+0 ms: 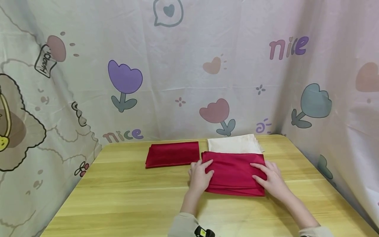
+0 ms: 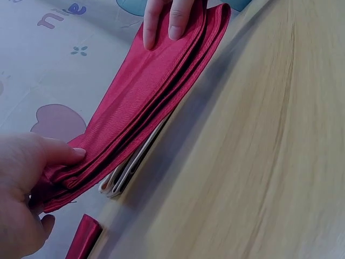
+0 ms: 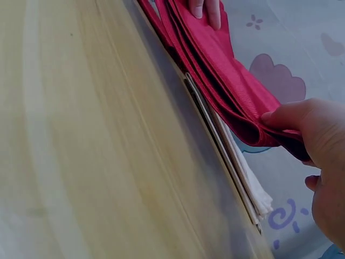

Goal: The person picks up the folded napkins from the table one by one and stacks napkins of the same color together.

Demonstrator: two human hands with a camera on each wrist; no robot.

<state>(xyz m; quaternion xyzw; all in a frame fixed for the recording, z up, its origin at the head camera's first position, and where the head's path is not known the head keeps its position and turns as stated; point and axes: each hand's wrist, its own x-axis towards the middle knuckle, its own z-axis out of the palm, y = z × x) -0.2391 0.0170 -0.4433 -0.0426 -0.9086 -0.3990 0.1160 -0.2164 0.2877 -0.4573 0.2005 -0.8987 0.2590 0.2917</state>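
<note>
A folded red satin cloth (image 1: 234,171) is held between my two hands, its layers stacked along the near edge. My left hand (image 1: 199,177) pinches its left side, thumb on top and fingers beneath. At the opposite side my right hand (image 1: 273,181) grips the edge the same way. Both wrist views show the cloth (image 2: 135,97) raised off the tabletop, sagging a little between the hands. Just behind it lies a folded white cloth (image 1: 232,144), partly covered by the red one in the head view.
To the left on the wooden table (image 1: 118,197) lies another folded red cloth (image 1: 173,154). A patterned curtain (image 1: 177,72) hangs behind the table and along both sides. A small black device (image 1: 204,232) with a yellow screen sits at my left wrist.
</note>
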